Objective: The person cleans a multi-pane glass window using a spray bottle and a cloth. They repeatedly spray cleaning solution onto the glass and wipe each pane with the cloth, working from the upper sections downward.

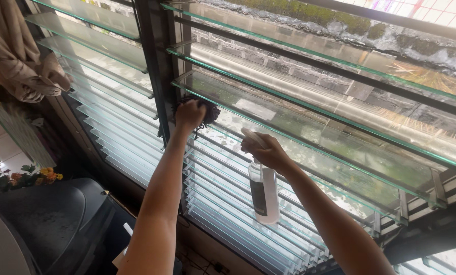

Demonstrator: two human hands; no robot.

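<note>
My left hand (188,115) is closed on a dark cleaning cloth (209,112) and presses it against a glass louvre slat (289,117) near the window's dark centre post (154,66). My right hand (266,151) grips the head of a clear spray bottle (264,196) that hangs down in front of the lower slats, its nozzle pointing left toward the cloth. The bottle has a dark label and pale liquid inside. Both arms reach up from the bottom of the view.
Tilted glass slats (111,102) fill both window halves. A beige curtain (19,56) hangs bunched at the upper left. Below left stand a dark rounded object (49,219) and orange flowers (44,174). A mossy wall (340,25) lies outside.
</note>
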